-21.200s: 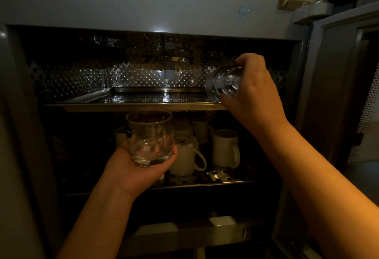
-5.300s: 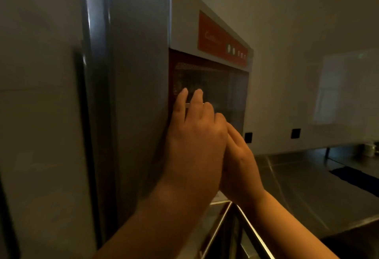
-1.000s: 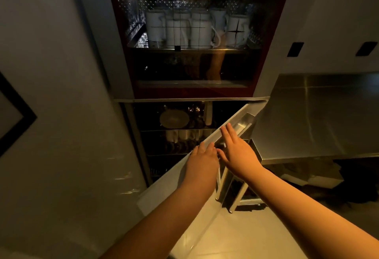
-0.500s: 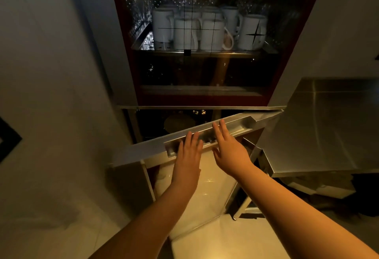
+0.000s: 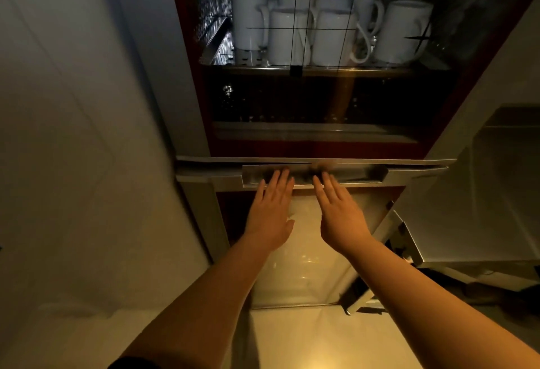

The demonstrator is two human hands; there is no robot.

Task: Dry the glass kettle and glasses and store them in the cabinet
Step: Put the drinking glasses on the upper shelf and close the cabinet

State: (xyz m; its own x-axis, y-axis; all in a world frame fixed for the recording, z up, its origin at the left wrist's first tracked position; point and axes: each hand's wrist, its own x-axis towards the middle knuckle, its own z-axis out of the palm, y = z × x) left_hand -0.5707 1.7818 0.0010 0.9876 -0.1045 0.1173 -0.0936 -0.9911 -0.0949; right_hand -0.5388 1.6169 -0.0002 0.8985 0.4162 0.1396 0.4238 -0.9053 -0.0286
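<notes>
The recessed handle (image 5: 314, 175) of the lower cabinet door (image 5: 306, 251) is taken as the landmark. At its left part, the left hand (image 5: 270, 213) is laid flat, fingers straight and close together, the tips reaching into the recess. Just to the right of it, the right hand (image 5: 340, 216) is laid the same way, fingers straight and slightly spread; nothing is gripped by either hand. The door appears to be pressed against its frame, with only a thin seam left along the top edge.

The glass kettle and glasses cannot be made out: they are presumably behind one of the doors, which cannot be confirmed. Such glassware is judged to be fragile, slippery when damp and fairly light, and would best be held around the body or by a handle, never by the rim. The door itself is judged stiff and moderately heavy; the recessed handle is the natural place to be pushed or pulled.

Above the handle, white mugs (image 5: 321, 29) are seen on a perforated metal shelf (image 5: 306, 69) behind the tinted glass upper door (image 5: 315, 105). Left of the handle, a pale wall (image 5: 81, 134) is seen. Below it, a glossy light floor (image 5: 292, 339) is lit warmly. To the right, a steel counter (image 5: 496, 178) is set beside the cabinet. The room is dim.
</notes>
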